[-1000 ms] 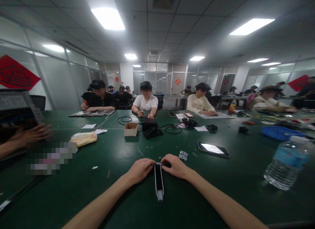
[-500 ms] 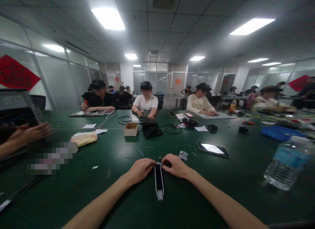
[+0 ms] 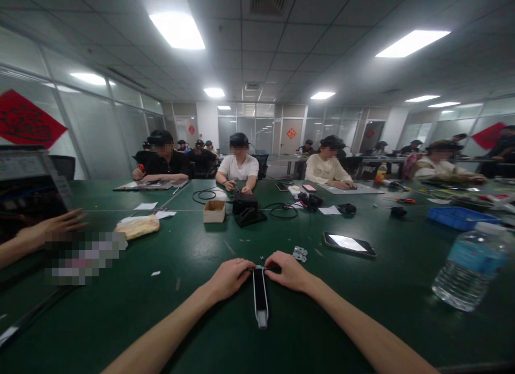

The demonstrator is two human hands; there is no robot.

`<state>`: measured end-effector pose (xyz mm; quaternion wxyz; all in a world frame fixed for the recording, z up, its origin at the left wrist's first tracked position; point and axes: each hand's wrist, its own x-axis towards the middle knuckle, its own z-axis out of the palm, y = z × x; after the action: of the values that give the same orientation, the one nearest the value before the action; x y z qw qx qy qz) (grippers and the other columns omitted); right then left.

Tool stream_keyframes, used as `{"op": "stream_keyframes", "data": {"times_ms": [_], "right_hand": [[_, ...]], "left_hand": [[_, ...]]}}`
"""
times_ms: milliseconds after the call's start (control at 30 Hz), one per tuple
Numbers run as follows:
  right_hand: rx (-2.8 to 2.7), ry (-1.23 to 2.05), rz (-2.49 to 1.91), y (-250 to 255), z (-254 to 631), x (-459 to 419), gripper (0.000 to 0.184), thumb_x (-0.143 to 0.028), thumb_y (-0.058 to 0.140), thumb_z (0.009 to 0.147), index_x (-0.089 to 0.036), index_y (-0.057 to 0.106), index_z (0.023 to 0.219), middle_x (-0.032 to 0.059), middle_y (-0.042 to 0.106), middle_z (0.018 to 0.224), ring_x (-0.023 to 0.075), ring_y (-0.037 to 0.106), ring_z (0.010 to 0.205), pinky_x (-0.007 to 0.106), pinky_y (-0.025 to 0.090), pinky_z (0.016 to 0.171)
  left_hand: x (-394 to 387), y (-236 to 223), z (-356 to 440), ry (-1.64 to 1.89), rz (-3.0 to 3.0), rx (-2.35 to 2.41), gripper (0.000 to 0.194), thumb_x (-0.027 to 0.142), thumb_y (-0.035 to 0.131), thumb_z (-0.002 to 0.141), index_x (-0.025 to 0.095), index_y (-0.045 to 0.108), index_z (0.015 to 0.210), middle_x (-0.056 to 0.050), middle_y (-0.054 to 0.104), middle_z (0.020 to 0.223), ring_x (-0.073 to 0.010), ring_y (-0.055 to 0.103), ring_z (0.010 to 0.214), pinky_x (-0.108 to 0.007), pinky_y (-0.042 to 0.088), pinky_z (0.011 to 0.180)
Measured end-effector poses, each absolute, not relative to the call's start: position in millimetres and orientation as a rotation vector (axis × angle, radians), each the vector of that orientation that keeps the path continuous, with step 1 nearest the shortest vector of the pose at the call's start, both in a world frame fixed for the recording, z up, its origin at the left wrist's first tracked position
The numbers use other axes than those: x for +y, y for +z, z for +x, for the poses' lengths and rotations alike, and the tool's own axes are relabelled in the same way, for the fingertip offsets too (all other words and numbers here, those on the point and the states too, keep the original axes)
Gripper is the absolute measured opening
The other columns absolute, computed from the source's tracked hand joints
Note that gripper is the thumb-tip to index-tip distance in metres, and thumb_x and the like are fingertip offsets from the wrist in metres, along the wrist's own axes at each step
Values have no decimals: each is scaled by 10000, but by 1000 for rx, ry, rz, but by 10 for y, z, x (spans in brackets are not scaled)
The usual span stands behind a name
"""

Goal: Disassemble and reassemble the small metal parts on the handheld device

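A long, narrow black device with a white or silver frame (image 3: 260,296) lies lengthwise on the dark green table (image 3: 132,320), pointing toward me. My left hand (image 3: 229,279) and my right hand (image 3: 286,272) come in from either side, and their fingers pinch its far end. Most of that end is hidden by my fingertips. A small metal hinge plate (image 3: 300,254) lies just beyond my right hand, without touching it.
A smartphone (image 3: 349,243) and a water bottle (image 3: 470,266) lie to my right. Farther off are a cardboard box (image 3: 214,211), a black unit (image 3: 244,204), cables and a blue tray (image 3: 457,218). A co-worker's hand (image 3: 52,227) reaches in at left; several people sit across the table.
My hands and the long device have not visibly moved. The co-worker's hand at the left has dropped slightly, and the head view has shifted a little.
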<state>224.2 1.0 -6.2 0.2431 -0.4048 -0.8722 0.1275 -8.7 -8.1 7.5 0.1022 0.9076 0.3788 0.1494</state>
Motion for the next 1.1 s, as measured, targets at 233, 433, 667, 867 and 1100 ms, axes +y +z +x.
{"op": "stream_keyframes", "data": {"times_ms": [233,433,667,867,1100], "right_hand": [[-2395,357,-1138,-33,2245,-8,154,-285,585,839,-180,646,934,44,632,901,164,571,810,290,476,732],[-2407,349,-1146,6,2246,-27,158,-277,580,839,-178,655,937,49,642,904,170,573,819,295,476,743],[-2412,326,-1125,11,2240,-32,129,-246,587,829,-174,653,912,50,649,887,172,577,823,295,473,747],[-2415,341,-1134,20,2256,-29,149,-268,584,836,-183,656,936,47,645,902,173,575,830,296,474,746],[-2416,332,-1140,22,2251,-36,139,-255,585,836,-179,651,932,47,640,901,176,570,835,296,468,744]], "left_hand": [[-51,24,-101,464,2689,1103,272,142,453,894,216,554,1135,-30,636,1082,-171,592,988,-304,467,884],[-51,29,-98,466,2682,1096,266,137,454,895,211,559,1129,-34,634,1082,-170,592,988,-295,465,880],[-19,-28,-107,487,2695,1079,269,142,453,894,220,556,1130,-30,636,1071,-171,590,984,-292,463,877],[-41,1,-101,486,2689,1083,273,136,461,894,219,554,1138,-31,634,1074,-171,588,987,-293,459,882],[-40,-10,-106,493,2689,1069,269,143,459,896,212,552,1139,-36,628,1074,-171,588,978,-291,463,875]]}}
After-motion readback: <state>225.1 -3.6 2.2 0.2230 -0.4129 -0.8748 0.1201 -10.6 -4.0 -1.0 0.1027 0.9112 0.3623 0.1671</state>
